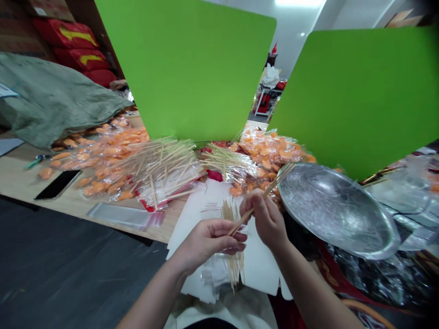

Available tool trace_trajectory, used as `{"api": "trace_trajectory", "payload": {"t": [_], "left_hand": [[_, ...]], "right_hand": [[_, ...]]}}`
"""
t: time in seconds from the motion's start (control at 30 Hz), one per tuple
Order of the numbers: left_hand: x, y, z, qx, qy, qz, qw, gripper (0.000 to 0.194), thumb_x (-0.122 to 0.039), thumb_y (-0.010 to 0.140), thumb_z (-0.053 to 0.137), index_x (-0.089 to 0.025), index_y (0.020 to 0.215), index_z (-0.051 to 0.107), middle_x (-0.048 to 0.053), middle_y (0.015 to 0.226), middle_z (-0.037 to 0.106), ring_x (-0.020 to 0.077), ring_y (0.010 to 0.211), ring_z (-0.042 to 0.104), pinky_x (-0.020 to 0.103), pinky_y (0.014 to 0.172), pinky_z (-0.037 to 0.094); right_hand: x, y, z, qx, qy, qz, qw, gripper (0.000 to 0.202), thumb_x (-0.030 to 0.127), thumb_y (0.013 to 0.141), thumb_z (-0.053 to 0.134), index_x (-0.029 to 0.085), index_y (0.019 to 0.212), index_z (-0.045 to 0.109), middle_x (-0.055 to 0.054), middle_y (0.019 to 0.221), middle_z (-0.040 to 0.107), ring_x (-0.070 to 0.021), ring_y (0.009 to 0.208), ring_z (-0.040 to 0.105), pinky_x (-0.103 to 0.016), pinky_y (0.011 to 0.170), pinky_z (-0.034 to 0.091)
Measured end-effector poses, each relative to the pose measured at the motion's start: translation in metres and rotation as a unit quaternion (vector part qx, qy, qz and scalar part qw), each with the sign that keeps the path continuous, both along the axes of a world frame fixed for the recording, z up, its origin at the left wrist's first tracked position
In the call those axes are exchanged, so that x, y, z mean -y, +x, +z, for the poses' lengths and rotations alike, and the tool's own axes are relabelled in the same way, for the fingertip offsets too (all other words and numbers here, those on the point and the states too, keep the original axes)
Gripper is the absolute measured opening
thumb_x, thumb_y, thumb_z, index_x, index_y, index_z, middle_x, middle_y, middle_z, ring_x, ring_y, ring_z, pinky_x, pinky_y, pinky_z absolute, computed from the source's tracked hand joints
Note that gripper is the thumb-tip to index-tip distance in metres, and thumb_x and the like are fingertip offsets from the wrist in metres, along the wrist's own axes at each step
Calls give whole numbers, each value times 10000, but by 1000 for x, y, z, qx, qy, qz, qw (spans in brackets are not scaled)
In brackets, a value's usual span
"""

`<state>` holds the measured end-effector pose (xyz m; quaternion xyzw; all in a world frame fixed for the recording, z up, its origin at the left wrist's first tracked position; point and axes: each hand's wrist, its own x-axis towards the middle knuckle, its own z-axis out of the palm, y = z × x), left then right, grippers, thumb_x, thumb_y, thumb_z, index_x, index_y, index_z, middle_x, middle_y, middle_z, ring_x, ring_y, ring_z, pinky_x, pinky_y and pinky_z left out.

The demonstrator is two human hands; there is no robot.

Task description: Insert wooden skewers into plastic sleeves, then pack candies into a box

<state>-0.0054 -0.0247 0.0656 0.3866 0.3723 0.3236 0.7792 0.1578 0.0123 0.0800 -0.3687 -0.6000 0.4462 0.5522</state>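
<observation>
A small bundle of thin wooden sticks (247,214) slants up to the right between my hands. The fingers of my left hand (214,237) pinch its lower end, and my right hand (265,217) is closed round its middle. Below them, more loose sticks (236,269) lie on white card (262,267) beside small clear plastic bags (214,273). Behind my hands are a heap of bagged sticks (161,160) and a smaller bundle of them (228,160). Orange pieces in clear wrappers (270,148) are piled next to these.
A large metal bowl (334,205) stands at the right. On the left are a phone (57,184), flat clear bags (125,215), more wrapped orange pieces (106,155) and a grey-green sack (55,100). Two green panels (199,68) rise behind the table.
</observation>
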Motion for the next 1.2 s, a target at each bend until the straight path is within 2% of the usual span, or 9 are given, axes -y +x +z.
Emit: {"api": "trace_trajectory", "payload": {"t": [0.2, 0.3, 0.4, 0.5, 0.6, 0.67, 0.8, 0.93, 1.2], "left_hand": [[1, 3, 8, 7, 20, -5, 1000, 173, -174, 721, 669, -164, 890, 703, 71, 878, 725, 164, 776, 673, 239, 709, 490], [0, 4, 7, 8, 43, 10, 999, 141, -182, 716, 681, -152, 852, 705, 63, 795, 720, 159, 737, 665, 238, 684, 488], [1, 5, 2, 4, 33, 10, 999, 207, -193, 713, 691, -159, 917, 700, 75, 868, 725, 156, 749, 668, 236, 690, 491], [1, 7, -2, -2, 22, 17, 1000, 247, -200, 706, 702, -165, 950, 689, 77, 912, 722, 161, 771, 671, 238, 703, 493], [0, 7, -2, 10, 29, 43, 999, 241, -214, 705, 710, -157, 937, 677, 79, 898, 717, 171, 792, 669, 252, 719, 498], [0, 7, 0, 23, 32, 72, 997, 256, -228, 702, 718, -159, 942, 661, 81, 889, 713, 182, 820, 667, 267, 741, 502], [1, 7, -1, 4, 21, 122, 992, 324, -236, 680, 736, -183, 983, 635, 68, 944, 685, 179, 768, 676, 288, 740, 516], [6, 11, -4, -43, 47, 136, 989, 368, -252, 665, 745, -215, 1014, 635, 38, 978, 611, 162, 760, 658, 295, 729, 530], [8, 13, 5, 18, 116, 143, 983, 187, -307, 781, 644, -188, 924, 662, 40, 926, 674, 156, 900, 625, 279, 841, 478]], "right_hand": [[10, 2, 4, 135, 77, 78, 985, 354, 383, 924, 378, 187, 669, 527, -40, 806, 573, -145, 776, 560, -287, 719, 468], [11, 6, 7, 118, 17, 138, 983, 210, 379, 887, 466, 230, 968, 590, -72, 1139, 579, -201, 1082, 539, -373, 907, 453], [-2, 16, 16, -9, -6, 23, 1000, 456, 442, 876, 463, 309, 1306, 388, -68, 1333, 481, -220, 1222, 458, -442, 989, 406], [-7, 20, 27, 15, 29, -56, 998, 404, 433, 913, 386, 311, 1294, 440, -43, 1349, 481, -206, 1268, 410, -450, 1060, 319], [9, 17, 29, 189, 2, 98, 977, 387, 394, 897, 450, 302, 1270, 499, -35, 1359, 480, -217, 1286, 385, -456, 1092, 259], [22, 16, 22, 210, -13, 123, 970, 501, 394, 849, 537, 300, 1329, 426, -47, 1404, 421, -232, 1297, 364, -447, 1076, 288], [28, 17, 0, 136, -75, -84, 984, 330, 456, 836, 521, 222, 1063, 576, -65, 1027, 621, -202, 950, 579, -322, 775, 487], [25, 10, -3, 222, -121, -9, 967, 247, 395, 820, 533, 174, 714, 561, 3, 660, 541, -127, 611, 517, -234, 540, 404], [27, 4, 35, 347, -12, 23, 937, 196, 262, 865, 471, 177, 697, 523, 7, 652, 528, -119, 611, 478, -236, 542, 350]]}}
